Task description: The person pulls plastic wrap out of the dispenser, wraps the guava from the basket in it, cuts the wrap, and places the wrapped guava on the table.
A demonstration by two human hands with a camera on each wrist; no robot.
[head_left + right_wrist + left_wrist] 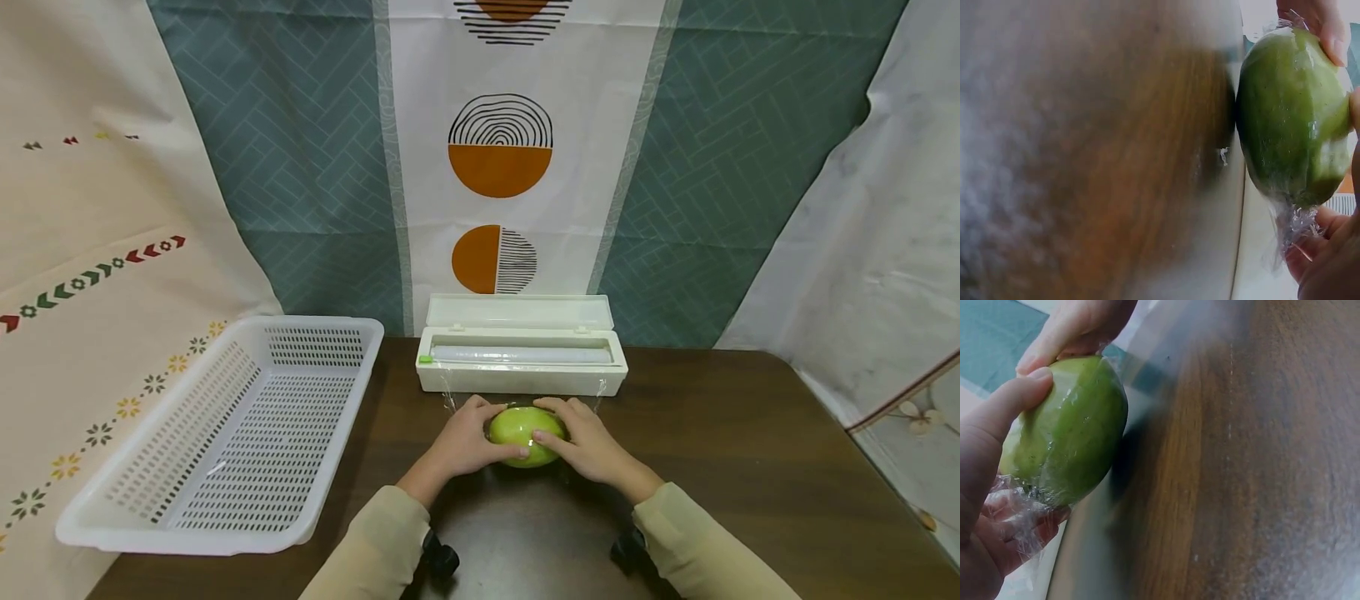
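A green oval fruit (525,435), which looks like a mango, is held just above or on the table in front of me. Clear cling film (1297,228) covers it and bunches up at both ends. My left hand (467,437) grips the left end, its thumb on top, with crumpled film against the fingers in the left wrist view. From the other side my right hand (588,442) grips the right end, thumb on the fruit and fingers at the twisted film. The fruit hides some fingertips.
Behind the hands stands a white cling film dispenser (521,379), lid up, with a roll (521,355) inside. To the left is a white perforated plastic basket (341,433). A patterned curtain (315,167) hangs behind the brown wooden table (750,467).
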